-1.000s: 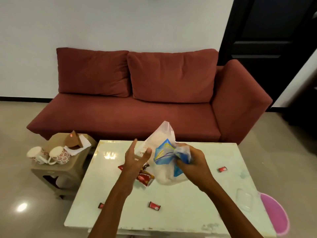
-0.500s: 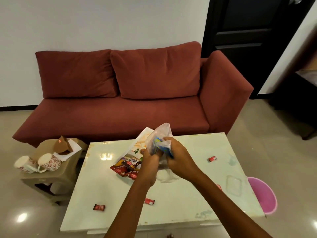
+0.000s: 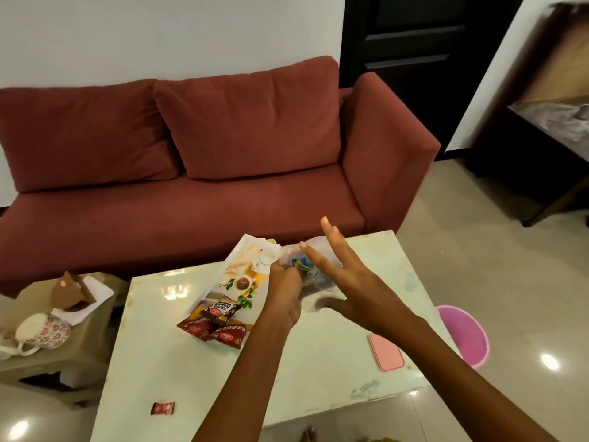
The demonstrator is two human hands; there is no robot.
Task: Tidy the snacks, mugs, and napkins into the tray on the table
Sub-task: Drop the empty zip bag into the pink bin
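Crinkled clear plastic, a bag (image 3: 314, 279) with something blue inside, is bunched in the closed left hand (image 3: 284, 290), while the right hand (image 3: 342, 279) is spread flat and open against its far side. Beside them the printed rectangular tray (image 3: 237, 275) already holds red and dark snack packets (image 3: 216, 323) at its near end. Much remains, I'd judge: a small red sweet (image 3: 163, 408) lies loose on the pale glossy table (image 3: 178, 362), and the floral mugs (image 3: 41, 330) and white napkins (image 3: 95, 291) sit well apart on a low beige stool (image 3: 63, 362). Whether the pink flat lid (image 3: 385, 351) belongs, I cannot tell.
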